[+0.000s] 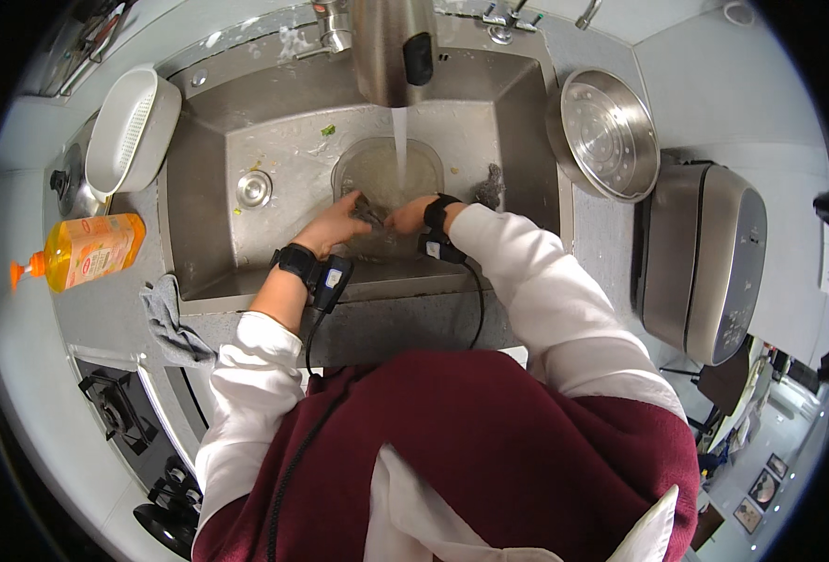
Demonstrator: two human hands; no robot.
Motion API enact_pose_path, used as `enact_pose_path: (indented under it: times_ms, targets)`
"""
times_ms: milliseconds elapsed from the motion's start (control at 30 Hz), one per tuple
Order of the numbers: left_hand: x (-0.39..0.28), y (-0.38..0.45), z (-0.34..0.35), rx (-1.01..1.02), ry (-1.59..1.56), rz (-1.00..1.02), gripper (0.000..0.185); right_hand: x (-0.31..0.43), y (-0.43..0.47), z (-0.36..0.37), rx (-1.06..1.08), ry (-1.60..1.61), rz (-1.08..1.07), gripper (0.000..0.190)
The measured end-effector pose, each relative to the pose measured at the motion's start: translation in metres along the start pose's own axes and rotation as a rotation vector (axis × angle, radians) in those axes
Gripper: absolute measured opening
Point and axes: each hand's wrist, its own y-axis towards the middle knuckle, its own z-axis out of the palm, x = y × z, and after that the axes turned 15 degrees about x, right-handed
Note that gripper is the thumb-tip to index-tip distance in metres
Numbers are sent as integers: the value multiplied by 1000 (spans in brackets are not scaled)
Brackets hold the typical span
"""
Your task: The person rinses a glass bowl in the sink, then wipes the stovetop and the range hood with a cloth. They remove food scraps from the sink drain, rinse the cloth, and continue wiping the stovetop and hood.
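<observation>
A clear plastic tub [434,165] full of water stands in the steel sink [288,140], under a running stream from the tap [390,56]. Over its near left part, my left hand [333,223] holds a dark, wet item [368,211] between thumb and fingers. What the item is, I cannot make out. From the other side my right hand [411,215] reaches into the tub, its curled fingers close against the same item. Its fingertips are partly hidden. Both wrists wear black straps with small cabled devices.
A dark scouring pad [489,187] lies right of the tub; the drain strainer [254,189] is left. Soap bottle [98,251], grey cloth [174,319] and white colander basin [123,133] line the left counter. A steel steamer pan [607,133] and a rice cooker [702,256] stand right.
</observation>
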Motion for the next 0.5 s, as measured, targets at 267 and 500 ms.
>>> enact_pose_path:
  times_ms: [267, 500]
  targets:
    - [-33, -21, 8, 181, 25, 264, 67, 13, -104, 3, -164, 1068, -690, 34]
    - [-60, -45, 25, 106, -259, 637, 56, 40, -129, 24, -170, 1784, -852, 53]
